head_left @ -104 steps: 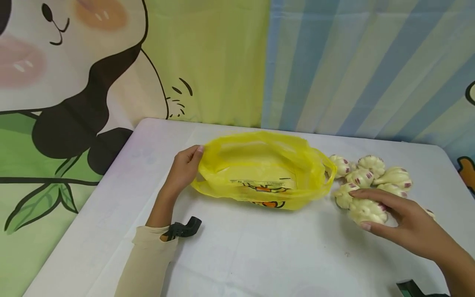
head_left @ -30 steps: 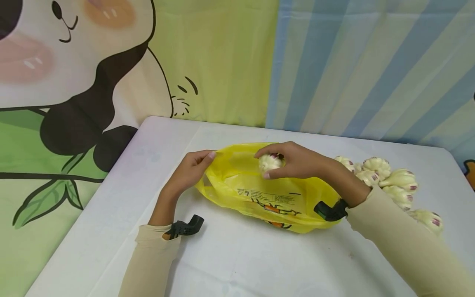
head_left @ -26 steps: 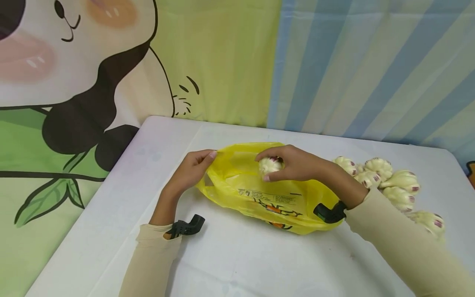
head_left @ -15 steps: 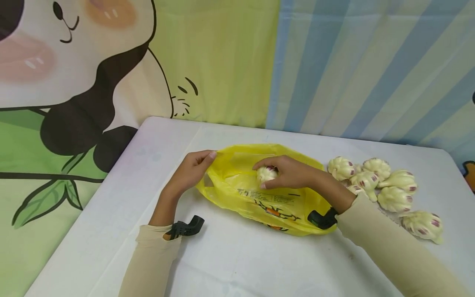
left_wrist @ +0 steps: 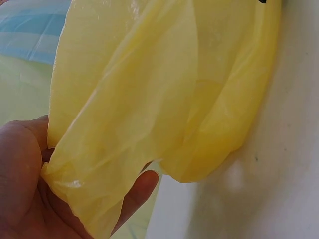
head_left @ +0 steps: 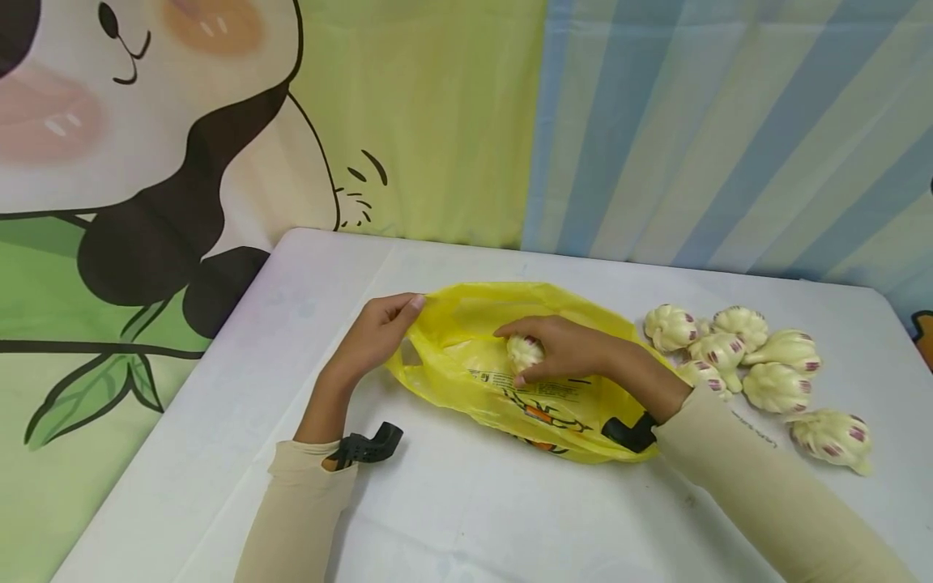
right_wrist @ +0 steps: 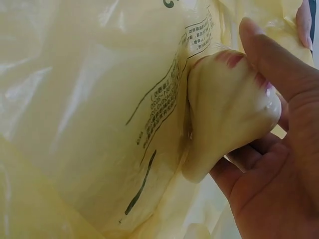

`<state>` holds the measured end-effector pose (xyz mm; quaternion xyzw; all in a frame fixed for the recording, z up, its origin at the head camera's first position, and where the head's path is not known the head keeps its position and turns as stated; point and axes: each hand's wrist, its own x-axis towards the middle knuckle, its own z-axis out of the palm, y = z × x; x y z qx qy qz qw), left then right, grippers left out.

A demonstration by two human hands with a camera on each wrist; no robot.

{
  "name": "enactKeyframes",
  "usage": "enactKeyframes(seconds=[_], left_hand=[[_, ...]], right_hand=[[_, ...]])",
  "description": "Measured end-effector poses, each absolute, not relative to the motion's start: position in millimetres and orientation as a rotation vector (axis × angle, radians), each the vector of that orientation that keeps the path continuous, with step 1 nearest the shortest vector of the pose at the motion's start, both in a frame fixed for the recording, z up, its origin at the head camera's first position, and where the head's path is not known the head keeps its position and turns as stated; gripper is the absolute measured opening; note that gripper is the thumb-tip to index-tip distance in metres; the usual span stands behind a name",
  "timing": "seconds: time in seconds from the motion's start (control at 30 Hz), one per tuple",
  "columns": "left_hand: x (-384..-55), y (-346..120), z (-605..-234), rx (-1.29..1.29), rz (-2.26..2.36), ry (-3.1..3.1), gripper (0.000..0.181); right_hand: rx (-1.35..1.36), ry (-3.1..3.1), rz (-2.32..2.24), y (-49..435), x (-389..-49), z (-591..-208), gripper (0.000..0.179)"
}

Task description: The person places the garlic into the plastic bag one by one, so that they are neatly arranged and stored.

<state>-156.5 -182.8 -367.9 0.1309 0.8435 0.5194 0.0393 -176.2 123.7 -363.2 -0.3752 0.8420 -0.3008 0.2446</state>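
A yellow plastic bag (head_left: pixel 466 385) lies with its mouth spread wide in the head view. My left hand (head_left: pixel 372 336) pinches its left rim between thumb and fingers; the left wrist view shows the thin film (left_wrist: pixel 144 99) folded in that grip. Inside the bag's mouth, my right hand (head_left: pixel 576 350) holds a garlic bulb (head_left: pixel 524 355), thumb on one side and fingers on the other. Seen from the right wrist, this pale bulb (right_wrist: pixel 224 104) with purple marks is up against the printed bag wall (right_wrist: pixel 99 99), its stem end pointing down.
To the right of the bag, several more garlic bulbs (head_left: pixel 717 352) are clustered on the white table (head_left: pixel 466 518), and a single bulb (head_left: pixel 831 439) lies nearer the front. Behind the table hangs a printed curtain (head_left: pixel 437 121). My right sleeve (head_left: pixel 758 486) crosses the table's right side.
My right hand has carried the garlic bulb leftward from the cluster into the bag's mouth, then sunk lower inside. The bag's front rim has slumped forward. My left hand keeps its grip.
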Motion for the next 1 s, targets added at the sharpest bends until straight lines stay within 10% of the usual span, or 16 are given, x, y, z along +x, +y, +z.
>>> enactKeyframes(seconds=[1.0], left_hand=[[-156, -178, -367, 0.357, 1.612, 2.601, 0.042]], right_hand=[[-1.044, 2.327, -0.884, 139, -159, -336, 0.074]])
